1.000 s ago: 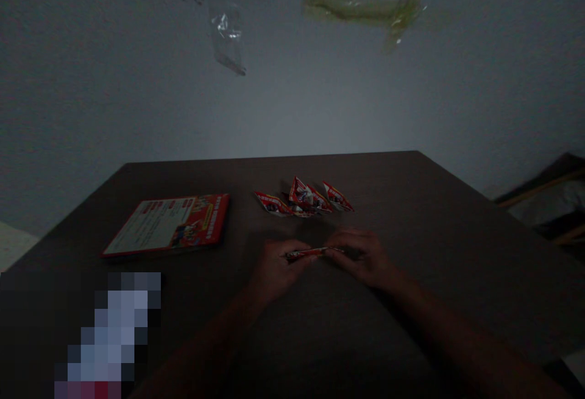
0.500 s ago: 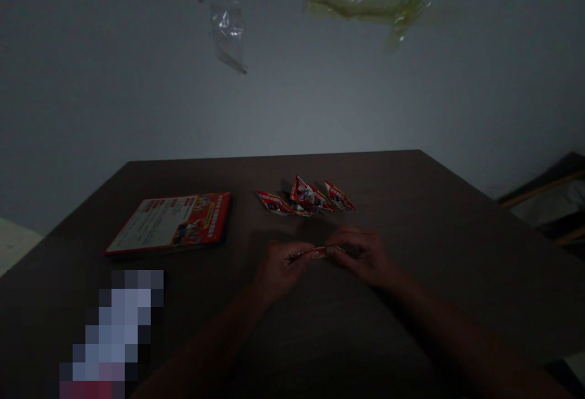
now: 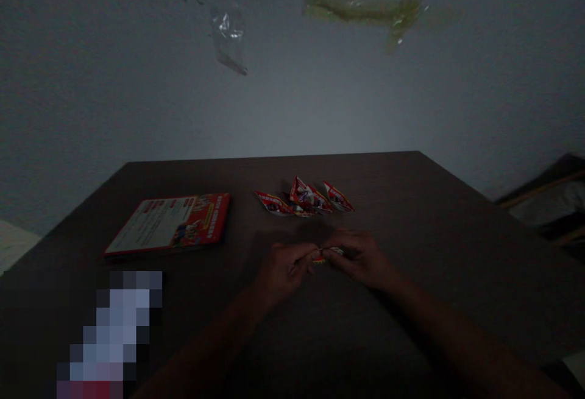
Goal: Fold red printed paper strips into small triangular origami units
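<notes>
Above the dark table, my left hand [image 3: 283, 271] and my right hand [image 3: 362, 259] come close together. Between them is a small red printed packet [image 3: 319, 259], pinched by the thumb and fingers of each. Only bits of red and yellow show, as the fingers cover most of it. Just beyond my hands, several similar shiny red packets [image 3: 302, 195] lie in a loose cluster, some overlapping. Whether the held packet is torn cannot be made out in the dim light.
A flat red-and-white printed box [image 3: 158, 223] lies on the table [image 3: 388, 183] at the left. Nearer me on that side is a pixelated area. Behind the table rises a wall with yellowish tape [image 3: 356, 8]. Dark items [image 3: 548, 198] stand beyond the right edge.
My hands have drawn slightly closer together, and the left fingers have shifted along the packet toward the right ones. Less of the packet shows. The cluster and the box stay put.
</notes>
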The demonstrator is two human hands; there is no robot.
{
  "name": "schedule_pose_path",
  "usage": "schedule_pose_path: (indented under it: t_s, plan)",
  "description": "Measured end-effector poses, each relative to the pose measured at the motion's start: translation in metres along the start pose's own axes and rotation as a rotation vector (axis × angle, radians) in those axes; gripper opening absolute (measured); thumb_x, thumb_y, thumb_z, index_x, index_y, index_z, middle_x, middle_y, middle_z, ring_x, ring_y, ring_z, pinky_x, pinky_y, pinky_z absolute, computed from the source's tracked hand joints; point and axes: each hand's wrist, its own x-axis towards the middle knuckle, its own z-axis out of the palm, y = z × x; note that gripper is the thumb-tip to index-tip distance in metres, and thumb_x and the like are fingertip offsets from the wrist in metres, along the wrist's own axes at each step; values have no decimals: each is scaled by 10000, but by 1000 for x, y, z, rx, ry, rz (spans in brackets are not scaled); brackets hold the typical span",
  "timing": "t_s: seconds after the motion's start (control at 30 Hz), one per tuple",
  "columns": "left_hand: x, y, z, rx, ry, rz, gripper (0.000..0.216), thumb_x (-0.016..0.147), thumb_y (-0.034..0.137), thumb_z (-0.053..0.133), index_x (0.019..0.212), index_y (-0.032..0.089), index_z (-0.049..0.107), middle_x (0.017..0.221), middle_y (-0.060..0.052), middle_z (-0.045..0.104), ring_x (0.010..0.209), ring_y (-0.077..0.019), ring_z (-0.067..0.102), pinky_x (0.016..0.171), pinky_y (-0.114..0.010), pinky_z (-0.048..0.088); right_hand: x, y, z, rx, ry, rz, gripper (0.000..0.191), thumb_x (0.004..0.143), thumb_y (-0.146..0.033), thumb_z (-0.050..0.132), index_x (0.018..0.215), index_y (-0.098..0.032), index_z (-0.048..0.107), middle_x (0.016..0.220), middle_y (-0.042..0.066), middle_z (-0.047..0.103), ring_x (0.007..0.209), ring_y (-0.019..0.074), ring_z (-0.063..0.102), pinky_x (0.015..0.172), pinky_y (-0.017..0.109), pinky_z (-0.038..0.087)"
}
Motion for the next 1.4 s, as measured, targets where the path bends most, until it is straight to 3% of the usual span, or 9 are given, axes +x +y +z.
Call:
schedule_pose_path:
  t_s: [0.1,0.27,0.47,0.77,1.1,1.4]
  plan:
    - [0,-1,2,-27,-24,-22,251,901,296,440,867,169,654,577,14,647,523,-93,615,534,-167,418,0,1,0,10,-5,-7,116,842,-216,567,853,-173,675,708,40,666,650,134,582,608,251,451]
    - [-1,-4,6,-219,-31,-181,313,917,356,388,849,151,614,619,1,662,520,-109,649,525,-177,463,-1,3,-1,13,1,19,125,843,-223,574,836,-175,690,705,38,680,644,135,593,615,252,457]
    - [0,-5,4,-201,-34,-187,326,909,368,400,809,145,616,584,2,652,521,-123,656,522,-186,468,-1,2,1,65,-11,170,135,835,-255,586,861,-170,689,784,37,699,703,133,640,642,225,478]
    - [0,-6,4,-318,9,-238,262,851,359,517,842,130,644,647,-28,683,558,-135,655,533,-207,489,-3,4,0,84,30,185,146,824,-274,597,839,-168,695,761,37,712,670,138,650,605,220,484]
    - [0,-7,4,-250,28,-178,226,835,328,548,788,142,668,641,-22,675,601,-127,641,583,-209,470,-3,6,4,129,11,184,101,763,-230,662,820,-155,697,742,35,718,650,128,657,594,197,502]
    - [-1,-3,1,-132,47,-210,179,772,296,615,890,173,667,736,-13,689,677,-143,624,614,-223,455,-3,7,3,77,30,156,147,759,-255,661,880,-175,686,784,35,712,666,131,650,582,204,500]
